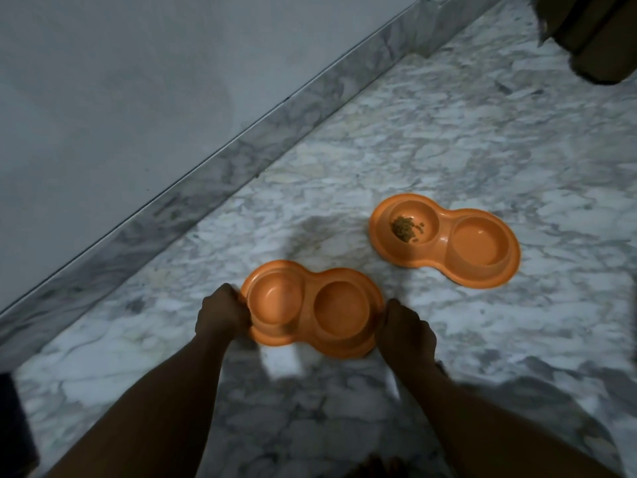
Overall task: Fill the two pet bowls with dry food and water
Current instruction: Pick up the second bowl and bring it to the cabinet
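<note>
**Two orange double bowls on a marble floor, the near one held at both ends**

Nearest the camera, two bare forearms reached forward over a grey-and-white veined marble floor (448, 132). The left hand (222, 313) had its fingers curled round the left end of the near bowl (341, 310). The right hand (405, 331) gripped the right end the same way. This bowl was an orange plastic feeder with two round wells side by side, both showing bare orange plastic. It was blurred, and a shadow lay under it. Whether it rested on the floor or hung just above it could not be told.

Farther off and to the right, well apart from the first, the far bowl (479, 241) of the same shape and colour sat on the marble. Its left well held a small heap of brown kibble (405, 229).

That made two feeders and four wells, one of them with food.

A marble skirting (241, 157) ran slantwise from near left to far right under a plain pale wall (138, 81). A dark object (593, 36) stood in the far right corner. A second dark shape (13, 419) cut in at the near left edge. The light was dim.
</note>
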The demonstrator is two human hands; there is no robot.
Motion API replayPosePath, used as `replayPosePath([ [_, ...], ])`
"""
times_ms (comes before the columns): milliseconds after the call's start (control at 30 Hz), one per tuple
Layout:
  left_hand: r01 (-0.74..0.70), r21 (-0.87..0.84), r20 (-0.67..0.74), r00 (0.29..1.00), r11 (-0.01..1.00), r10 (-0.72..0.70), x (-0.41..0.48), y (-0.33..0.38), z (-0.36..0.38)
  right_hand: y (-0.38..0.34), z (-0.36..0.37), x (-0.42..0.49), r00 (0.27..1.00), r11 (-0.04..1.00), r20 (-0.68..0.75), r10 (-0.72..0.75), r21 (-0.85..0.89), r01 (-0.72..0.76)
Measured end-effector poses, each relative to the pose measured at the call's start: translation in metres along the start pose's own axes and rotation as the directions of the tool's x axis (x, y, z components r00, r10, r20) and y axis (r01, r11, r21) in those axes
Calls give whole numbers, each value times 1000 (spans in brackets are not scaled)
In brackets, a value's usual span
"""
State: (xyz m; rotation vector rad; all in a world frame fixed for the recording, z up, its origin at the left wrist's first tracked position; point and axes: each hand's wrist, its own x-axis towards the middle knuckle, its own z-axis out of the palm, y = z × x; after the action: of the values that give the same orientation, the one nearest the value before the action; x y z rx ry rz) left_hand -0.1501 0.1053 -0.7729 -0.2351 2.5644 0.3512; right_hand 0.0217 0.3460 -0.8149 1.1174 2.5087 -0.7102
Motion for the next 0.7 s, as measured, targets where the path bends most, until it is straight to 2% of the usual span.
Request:
replayPosePath([
  [167,-15,-55,-57,998,998,12,-15,27,-19,4,-39,2,999,999,-33,-11,33,12],
  [300,-78,-49,-100,992,996,73,-77,68,-69,1,-125,-31,994,1000,-112,-6,-8,5],
  [500,-118,-58,-95,989,991,112,-217,128,-212,-23,-313,-125,981,998,-190,-32,-64,20],
  [700,-185,-155,-187,970,970,155,-368,171,-398,-76,-516,-239,953,993,-281,-115,-52,105],
])
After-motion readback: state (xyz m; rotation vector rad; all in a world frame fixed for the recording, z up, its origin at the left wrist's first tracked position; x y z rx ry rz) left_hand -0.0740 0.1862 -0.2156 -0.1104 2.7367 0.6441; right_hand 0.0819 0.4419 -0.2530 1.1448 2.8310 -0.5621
